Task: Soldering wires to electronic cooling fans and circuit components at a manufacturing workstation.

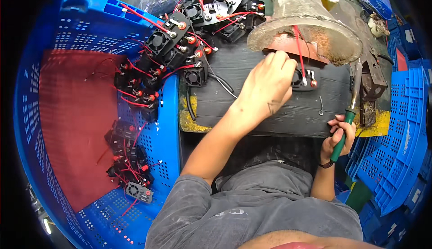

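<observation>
My left hand (268, 83) is closed at the left end of a small black fan unit (309, 87) on the dark bench. Its curled fingertips are hidden, so what they grip cannot be made out. The unit has metal terminals, and a red wire (299, 51) rises from it beneath the flared funnel (294, 12). At the bench's front right, my right hand (338, 137) is wrapped round the green handle of a soldering iron (354, 97). The iron's metal shaft points upward, with its tip near the funnel's right rim.
A large blue perforated crate (168, 132) stands left, with red sheeting (76, 127) and several wired fan units inside. More fan units (193, 12) are heaped at the back left. A bent metal hook (321, 106) lies on the bench. Blue crates (396, 132) stand right.
</observation>
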`<state>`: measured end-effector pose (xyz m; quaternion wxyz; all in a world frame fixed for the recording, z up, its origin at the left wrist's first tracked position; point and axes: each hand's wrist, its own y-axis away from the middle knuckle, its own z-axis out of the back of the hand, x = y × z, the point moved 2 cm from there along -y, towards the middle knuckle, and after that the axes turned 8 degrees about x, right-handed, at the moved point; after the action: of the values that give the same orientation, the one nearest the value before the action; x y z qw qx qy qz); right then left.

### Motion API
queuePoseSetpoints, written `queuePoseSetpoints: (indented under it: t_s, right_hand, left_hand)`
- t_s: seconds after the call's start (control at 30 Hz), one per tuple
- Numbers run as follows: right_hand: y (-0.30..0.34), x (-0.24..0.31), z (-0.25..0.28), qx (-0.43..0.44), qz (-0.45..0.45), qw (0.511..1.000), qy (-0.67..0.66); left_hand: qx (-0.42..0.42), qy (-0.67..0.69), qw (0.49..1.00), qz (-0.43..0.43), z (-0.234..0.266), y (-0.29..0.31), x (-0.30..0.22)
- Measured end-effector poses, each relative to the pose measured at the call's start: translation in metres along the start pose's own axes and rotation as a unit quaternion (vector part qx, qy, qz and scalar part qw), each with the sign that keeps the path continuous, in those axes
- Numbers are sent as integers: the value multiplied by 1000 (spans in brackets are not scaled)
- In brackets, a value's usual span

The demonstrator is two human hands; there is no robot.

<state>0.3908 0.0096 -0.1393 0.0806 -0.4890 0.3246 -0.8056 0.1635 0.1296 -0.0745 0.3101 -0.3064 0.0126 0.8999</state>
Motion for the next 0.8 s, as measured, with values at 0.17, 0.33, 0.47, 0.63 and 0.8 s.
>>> queuePoseSetpoints:
  t_s: [0.17, 0.33, 0.47, 0.63, 0.8]
  right_hand:
    - [-6, 0, -3, 12, 10, 999, 35]
    - [-4, -4, -4, 22, 28, 999, 34]
    - [-6, 3, -3, 27, 46, 998, 19]
    - [0, 0, 2, 34, 58, 998, 9]
    - [0, -1, 6, 29, 55, 998, -16]
  left_hand:
    - [35, 65, 997, 29, 31, 43, -20]
    - [9, 68, 984, 164, 60, 102, -21]
    - [-45, 25, 981, 188, 76, 120, -5]
    - [-133, -43, 982, 128, 77, 110, 16]
    - [-114, -21, 978, 174, 61, 94, 31]
